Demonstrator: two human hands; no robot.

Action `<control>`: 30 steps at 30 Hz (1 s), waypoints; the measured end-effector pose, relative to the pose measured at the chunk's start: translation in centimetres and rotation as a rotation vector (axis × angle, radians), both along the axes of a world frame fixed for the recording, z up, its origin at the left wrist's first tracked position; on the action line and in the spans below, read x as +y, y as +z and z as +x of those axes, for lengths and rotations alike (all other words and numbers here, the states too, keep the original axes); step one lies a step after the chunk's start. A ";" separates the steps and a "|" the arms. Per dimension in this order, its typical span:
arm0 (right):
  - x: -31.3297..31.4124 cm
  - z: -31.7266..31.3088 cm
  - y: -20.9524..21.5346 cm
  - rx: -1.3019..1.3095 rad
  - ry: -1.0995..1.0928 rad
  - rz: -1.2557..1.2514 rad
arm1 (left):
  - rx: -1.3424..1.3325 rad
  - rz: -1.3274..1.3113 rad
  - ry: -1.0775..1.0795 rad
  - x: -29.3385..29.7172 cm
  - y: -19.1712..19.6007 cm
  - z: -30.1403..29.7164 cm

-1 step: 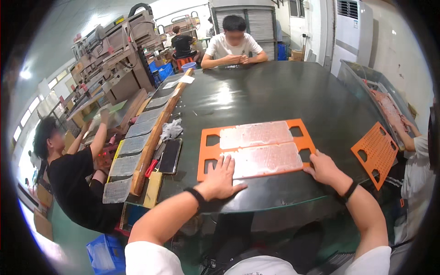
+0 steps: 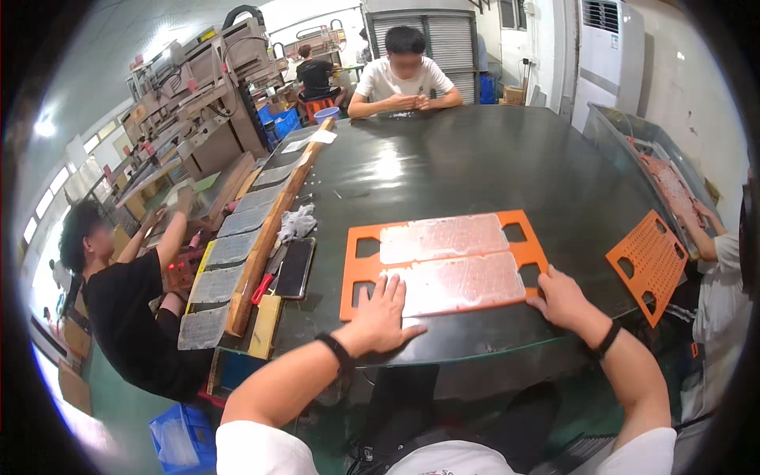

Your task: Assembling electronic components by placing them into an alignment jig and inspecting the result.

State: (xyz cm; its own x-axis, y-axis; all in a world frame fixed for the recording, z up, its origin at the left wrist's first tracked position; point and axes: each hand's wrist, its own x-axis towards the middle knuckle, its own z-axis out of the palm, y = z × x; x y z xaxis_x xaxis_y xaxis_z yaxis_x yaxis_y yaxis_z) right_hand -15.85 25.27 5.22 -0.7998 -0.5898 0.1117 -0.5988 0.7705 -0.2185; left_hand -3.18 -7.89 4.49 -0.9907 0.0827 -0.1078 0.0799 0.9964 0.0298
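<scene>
A flat orange board with cut-out holes at its ends lies in front of me on the dark table. Two clear, thin rectangular sheets with fine raised patterns rest on it, a far sheet and a near sheet. My left hand is spread open, palm down, over the board's near left corner, fingertips on the near sheet's left end. At the board's near right corner, my right hand grips the edge, thumb toward the near side. Some of its fingers are hidden.
Left of the board lie a black phone, a crumpled glove, a yellow block and a long wooden strip. Another orange board, perforated, juts over the table's right edge. Co-workers sit left, across and right.
The orange board and its sheets have shifted slightly toward me, my hands staying at its corners. The left co-worker's hands have moved a little.
</scene>
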 end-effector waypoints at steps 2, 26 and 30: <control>2.2 3.7 -0.3 0.059 0.029 -0.046 | 0.062 0.011 -0.021 1.2 -0.6 3.4; -3.6 7.2 -3.2 0.030 0.044 -0.013 | 0.005 0.019 0.103 8.9 4.6 5.2; -4.3 7.4 -3.1 0.045 0.083 0.080 | 0.086 0.398 -0.089 14.0 -0.5 0.2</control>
State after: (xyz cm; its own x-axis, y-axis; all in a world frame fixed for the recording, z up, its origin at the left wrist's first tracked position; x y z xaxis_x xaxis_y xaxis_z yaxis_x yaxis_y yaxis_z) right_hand -8.42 20.97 2.14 -0.7430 -0.6622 0.0966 -0.6691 0.7319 -0.1293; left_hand -3.02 6.06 3.98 -0.9818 0.1870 0.0330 0.1844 0.8976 0.4003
